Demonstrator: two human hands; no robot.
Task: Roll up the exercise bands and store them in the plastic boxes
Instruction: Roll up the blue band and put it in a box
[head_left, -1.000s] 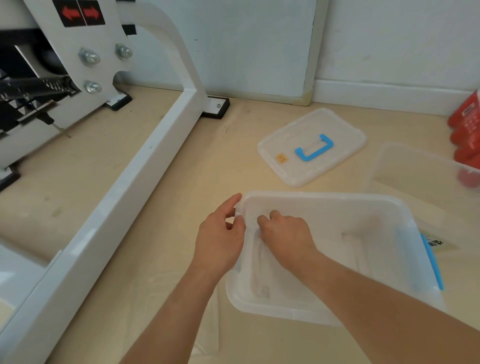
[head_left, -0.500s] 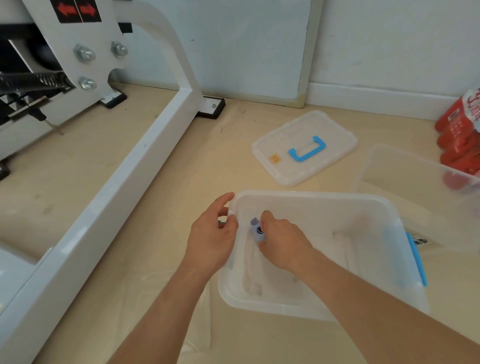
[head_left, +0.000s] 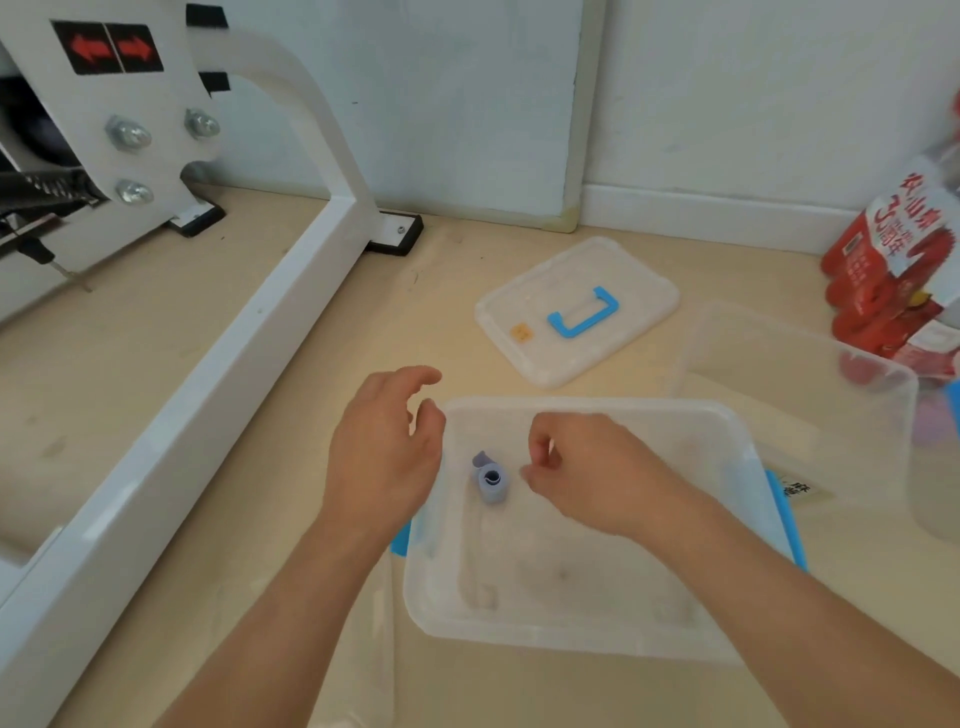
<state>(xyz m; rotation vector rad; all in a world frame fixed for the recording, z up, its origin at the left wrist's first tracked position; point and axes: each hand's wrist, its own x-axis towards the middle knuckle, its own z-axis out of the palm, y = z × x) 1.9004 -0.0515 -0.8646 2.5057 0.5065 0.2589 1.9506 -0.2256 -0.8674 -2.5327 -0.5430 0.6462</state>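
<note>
A small rolled lilac-blue exercise band lies on the floor of the clear plastic box, near its left wall, with one end sticking up loose. My right hand hovers over the box just right of the roll, fingers loosely curled, holding nothing. My left hand hangs at the box's left rim, fingers relaxed and spread, empty. The box has blue side latches.
A clear lid with a blue handle lies on the floor behind the box. A second clear box stands at the right, beside a red shrink-wrapped bottle pack. A white machine frame runs diagonally on the left.
My right hand let go of the rolled band inside the box and drew back to the right. My left hand came off the box rim and opened.
</note>
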